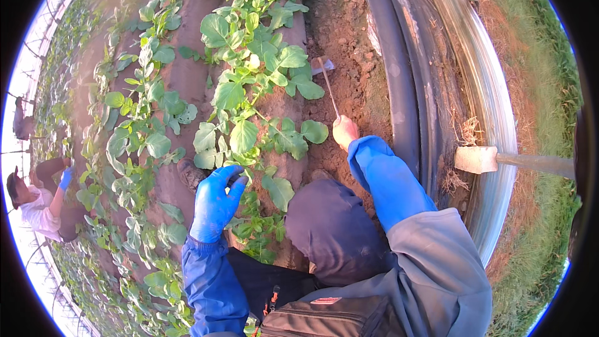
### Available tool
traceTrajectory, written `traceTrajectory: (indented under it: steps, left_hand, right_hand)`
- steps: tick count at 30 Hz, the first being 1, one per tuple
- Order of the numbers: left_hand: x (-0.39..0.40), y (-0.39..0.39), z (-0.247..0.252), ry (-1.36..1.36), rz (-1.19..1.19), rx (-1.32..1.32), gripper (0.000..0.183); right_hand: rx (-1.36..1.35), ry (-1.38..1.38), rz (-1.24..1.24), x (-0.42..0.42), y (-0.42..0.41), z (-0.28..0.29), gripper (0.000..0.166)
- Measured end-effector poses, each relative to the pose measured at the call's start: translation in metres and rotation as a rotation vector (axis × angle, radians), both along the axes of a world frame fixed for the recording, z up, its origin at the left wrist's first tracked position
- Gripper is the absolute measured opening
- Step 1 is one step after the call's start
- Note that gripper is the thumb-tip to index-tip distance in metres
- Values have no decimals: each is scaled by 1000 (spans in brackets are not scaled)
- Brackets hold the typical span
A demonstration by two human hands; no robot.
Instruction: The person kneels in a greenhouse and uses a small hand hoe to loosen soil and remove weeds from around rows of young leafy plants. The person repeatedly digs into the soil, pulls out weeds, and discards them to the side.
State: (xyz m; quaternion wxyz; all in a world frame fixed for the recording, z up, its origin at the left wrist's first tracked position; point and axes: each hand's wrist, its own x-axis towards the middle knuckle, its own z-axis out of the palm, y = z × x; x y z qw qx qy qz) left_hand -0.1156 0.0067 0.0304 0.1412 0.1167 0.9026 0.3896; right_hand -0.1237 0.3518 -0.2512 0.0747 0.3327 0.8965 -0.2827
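My left hand (216, 202), in a blue glove, hovers by the near leaves of a row of leafy green plants (243, 135). Its fingers are bent, with a gap between thumb and forefinger and nothing visible in it. Over the bare soil right of that row, my bare right hand (346, 132) is shut on a thin stick (330, 88). The stick points away from me. Close to its far tip is a small pale, partly see-through piece (324, 66); whether the two touch, I cannot tell.
Black pipe-like edging (398, 70) and clear plastic sheeting (486, 47) run along the right. A pale block on a bar (476, 159) juts in there. More plant rows (157, 98) lie left, where another person (44, 206) crouches. My bent knee (334, 229) is between my arms.
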Motion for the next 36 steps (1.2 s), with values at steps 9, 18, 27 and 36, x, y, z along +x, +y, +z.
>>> traceTrajectory:
  steps: [9,18,27,36]
  left_hand:
    - [-5,6,2,-41,-13,-31,25]
    - [-4,9,2,-10,-11,-35,24]
    - [-2,0,-3,75,-11,22,24]
    - [8,-2,-3,75,-17,100,23]
  right_hand:
    - [-350,-101,-266,-83,18,18,35]
    - [-425,-122,-424,-123,104,52,35]
    - [-316,-200,-325,51,68,105,39]
    - [-207,-196,-194,197,26,98,33]
